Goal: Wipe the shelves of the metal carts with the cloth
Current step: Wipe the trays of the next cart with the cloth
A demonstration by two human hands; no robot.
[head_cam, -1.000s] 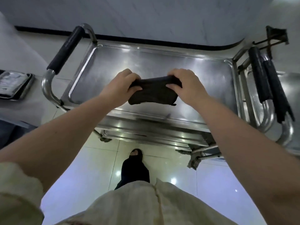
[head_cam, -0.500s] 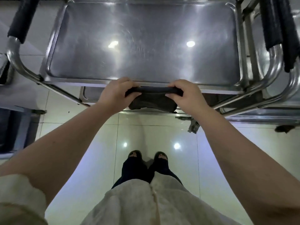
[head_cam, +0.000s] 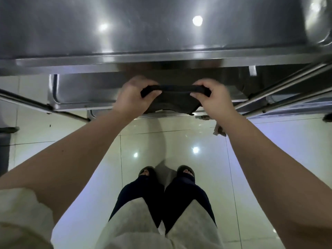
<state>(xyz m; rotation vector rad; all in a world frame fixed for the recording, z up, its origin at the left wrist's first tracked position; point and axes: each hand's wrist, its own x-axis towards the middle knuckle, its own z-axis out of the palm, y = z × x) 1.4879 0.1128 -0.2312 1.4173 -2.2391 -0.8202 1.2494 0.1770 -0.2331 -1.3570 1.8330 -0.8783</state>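
A dark cloth (head_cam: 175, 98) is stretched between my two hands in front of the metal cart. My left hand (head_cam: 133, 97) grips its left end and my right hand (head_cam: 212, 97) grips its right end, thumbs pinching the top edge. The cloth hangs just below the front rim of the cart's top shelf (head_cam: 161, 33), over the near edge of the lower shelf (head_cam: 80, 90). The shiny top shelf fills the upper part of the view.
A second cart's metal rails (head_cam: 287, 87) cross at the right. A thin cart leg (head_cam: 45, 106) slants in from the left. My feet (head_cam: 167, 174) stand on the glossy tiled floor (head_cam: 89, 137) close to the cart. A dark caster (head_cam: 327, 117) sits at far right.
My head has tilted down and come closer to the cart. Both hands dropped with the cloth from above the top shelf to below its front rim, at the lower shelf.
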